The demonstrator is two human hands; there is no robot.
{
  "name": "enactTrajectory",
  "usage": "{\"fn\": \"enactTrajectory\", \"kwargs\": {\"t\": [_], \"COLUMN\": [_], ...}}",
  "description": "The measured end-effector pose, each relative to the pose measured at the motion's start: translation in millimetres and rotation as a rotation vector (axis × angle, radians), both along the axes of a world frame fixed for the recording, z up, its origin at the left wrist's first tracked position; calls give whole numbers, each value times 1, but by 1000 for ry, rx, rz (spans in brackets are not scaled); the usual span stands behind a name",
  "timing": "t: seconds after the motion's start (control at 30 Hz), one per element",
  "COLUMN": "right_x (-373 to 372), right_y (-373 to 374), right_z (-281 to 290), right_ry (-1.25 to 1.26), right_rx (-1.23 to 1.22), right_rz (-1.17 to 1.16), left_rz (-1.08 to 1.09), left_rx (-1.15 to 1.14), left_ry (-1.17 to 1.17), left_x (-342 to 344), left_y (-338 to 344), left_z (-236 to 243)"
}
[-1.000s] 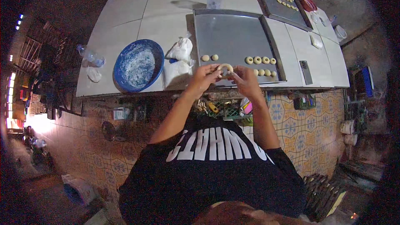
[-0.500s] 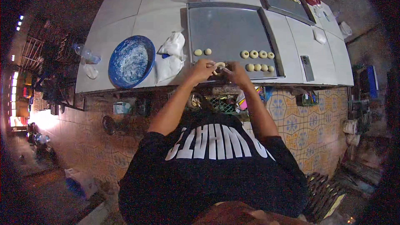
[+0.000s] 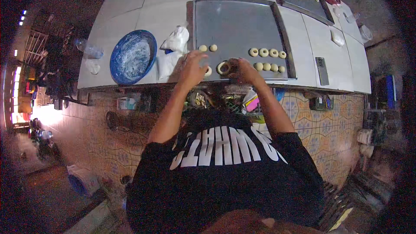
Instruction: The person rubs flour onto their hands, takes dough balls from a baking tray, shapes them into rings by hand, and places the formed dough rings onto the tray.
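My left hand (image 3: 193,69) hangs over the tray's near left part, its fingers apart and curved. Just beside its fingertips is a small pale dough piece (image 3: 208,71), partly hidden by the hand. My right hand (image 3: 245,72) has its fingers closed at the right side of a dough ring (image 3: 223,68), which looks wider than the others. All of this is at the near edge of a large grey metal tray (image 3: 236,21). To the right lie a row of dough rings (image 3: 263,52) and a row of dough balls (image 3: 266,66). Two dough balls (image 3: 208,48) sit at the left.
Left of the tray are white plastic bags (image 3: 175,39) and a blue basin (image 3: 151,56) dusted with white powder. A dark phone (image 3: 322,71) lies on the tiled table (image 3: 299,43) at the right. Another tray (image 3: 294,2) with dough pieces is at the far right.
My hands have parted: the left moved left, off the dough ring both held. The right stays at the ring, which now looks wider. The view has shifted slightly.
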State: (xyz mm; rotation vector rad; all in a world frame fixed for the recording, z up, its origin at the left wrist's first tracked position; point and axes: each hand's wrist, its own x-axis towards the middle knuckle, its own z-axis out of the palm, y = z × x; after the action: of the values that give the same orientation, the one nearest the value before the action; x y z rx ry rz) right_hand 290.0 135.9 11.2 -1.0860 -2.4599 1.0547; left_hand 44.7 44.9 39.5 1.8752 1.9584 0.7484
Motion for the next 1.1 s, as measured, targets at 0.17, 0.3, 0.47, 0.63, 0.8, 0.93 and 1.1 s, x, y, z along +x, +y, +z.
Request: {"fn": "enactTrajectory", "kwargs": {"t": [0.17,0.3,0.47,0.63,0.8,0.93,1.1], "right_x": [-12,-27,-42,-48,-49,-49,-56], "right_y": [-4,-13,-19,-12,-14,-20,-17], "right_z": [-6,-17,-20,-17,-15,-5,12], "right_ry": [-166,-101,-165,-146,-240,-249,-292], "right_rx": [25,201,175,161,220,214,49], "right_rz": [-6,-40,-111,56,47,25,6], "left_rz": [130,120,117,62,26,6,-31], "left_rx": [32,71,42,36,32,10,-34], "left_ry": [-18,-81,-202,-156,-205,-181,-207], "left_x": [-19,-29,-29,-33,-37,-37,-43], "left_y": [-16,-33,-43,-44,-39,-38,-35], "left_z": [-17,-27,-25,-24,-29,-30,-26]}}
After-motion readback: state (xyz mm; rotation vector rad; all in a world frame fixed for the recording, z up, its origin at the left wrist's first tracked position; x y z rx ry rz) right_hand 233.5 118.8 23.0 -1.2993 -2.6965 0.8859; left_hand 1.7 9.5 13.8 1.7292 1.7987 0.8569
